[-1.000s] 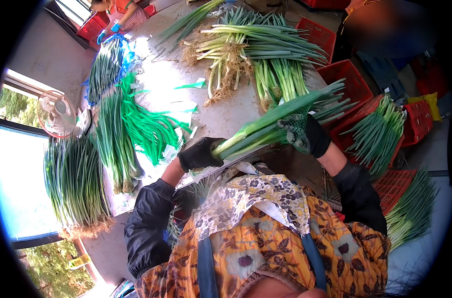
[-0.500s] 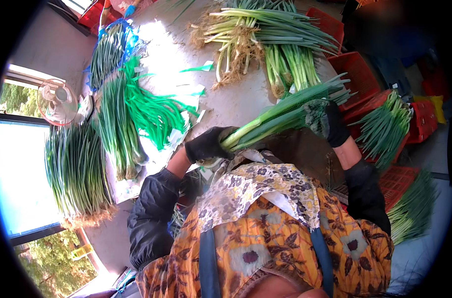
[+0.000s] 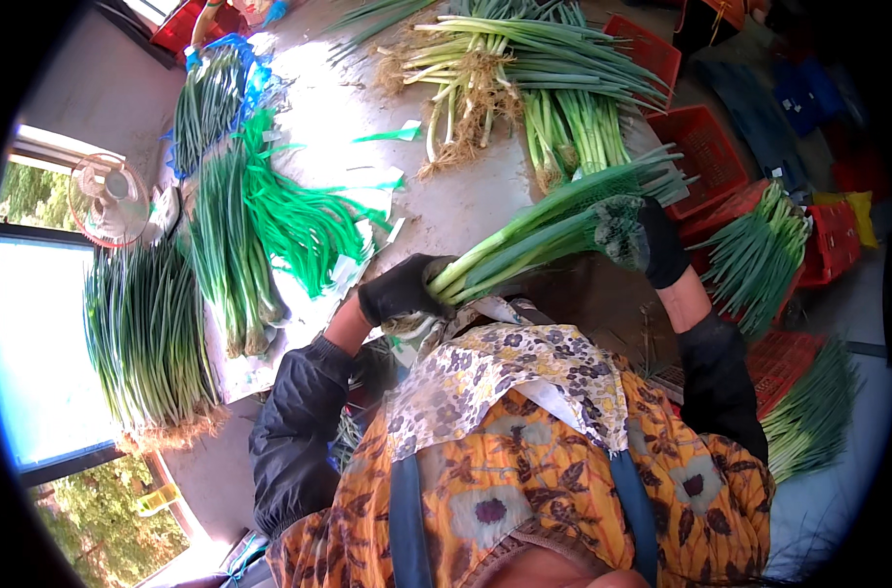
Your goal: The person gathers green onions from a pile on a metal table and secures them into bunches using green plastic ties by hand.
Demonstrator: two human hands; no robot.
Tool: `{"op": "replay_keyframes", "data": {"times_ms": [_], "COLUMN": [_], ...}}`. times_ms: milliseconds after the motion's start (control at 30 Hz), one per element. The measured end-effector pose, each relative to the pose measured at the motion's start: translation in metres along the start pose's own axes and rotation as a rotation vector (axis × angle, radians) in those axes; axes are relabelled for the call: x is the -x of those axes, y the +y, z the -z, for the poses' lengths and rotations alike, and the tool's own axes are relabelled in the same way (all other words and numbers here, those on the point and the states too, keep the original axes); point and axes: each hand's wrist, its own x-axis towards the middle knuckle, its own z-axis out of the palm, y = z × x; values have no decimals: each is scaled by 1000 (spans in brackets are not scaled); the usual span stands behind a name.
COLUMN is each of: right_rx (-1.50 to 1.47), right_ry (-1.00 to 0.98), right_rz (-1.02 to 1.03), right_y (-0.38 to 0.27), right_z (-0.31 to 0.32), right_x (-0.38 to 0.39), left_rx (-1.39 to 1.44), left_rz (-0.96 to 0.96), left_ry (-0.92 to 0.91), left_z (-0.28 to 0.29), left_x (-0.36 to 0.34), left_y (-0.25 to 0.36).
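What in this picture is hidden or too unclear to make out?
- Head view: the root end of the bundle of green onions is covered by the gloved left hand.
- The right hand wraps the leafy part, so any tie around it cannot be seen.
- The person's lap is hidden by the patterned apron.
- The red crates fade into the dark, bent rim.

Work surface: pale table (image 3: 465, 201), sunlit at centre. Lying on it:
- 12 o'clock: heap of untrimmed green onions (image 3: 509, 69), roots toward centre
- 10 o'clock: trimmed bundle (image 3: 225, 255), just beside it a loose pile of green plastic ties (image 3: 309, 220)
- 11 o'clock: green onion bundle in blue wrap (image 3: 206, 98)
- centre: scraps of white and green paper (image 3: 382, 176)

Floor (image 3: 818, 510), 3–4 o'clock: red plastic crates (image 3: 705, 147) with green onions (image 3: 759, 255) lying across them
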Motion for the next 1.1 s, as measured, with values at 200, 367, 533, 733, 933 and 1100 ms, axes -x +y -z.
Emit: {"op": "replay_keyframes", "data": {"times_ms": [200, 367, 533, 733, 933, 1100], "right_rx": [88, -88, -221, 372, 729, 757], "right_ry": [-62, -182, -349, -314, -148, -7], "right_rz": [71, 84, -148, 207, 384, 464], "right_y": [2, 10, 2, 20, 8, 17], "right_z": [4, 29, 14, 33, 4, 16], "right_x": [-4, -18, -8, -13, 2, -8], "left_rx": [44, 1, 5, 32, 34, 24], "left_rz": [31, 43, 28, 51, 39, 46], "left_ry": [1, 35, 19, 22, 15, 17], "left_z": [-2, 1, 1, -1, -6, -7], "left_x": [5, 9, 13, 18, 19, 18], "left_y": [2, -5, -5, -10, -5, 3]}}
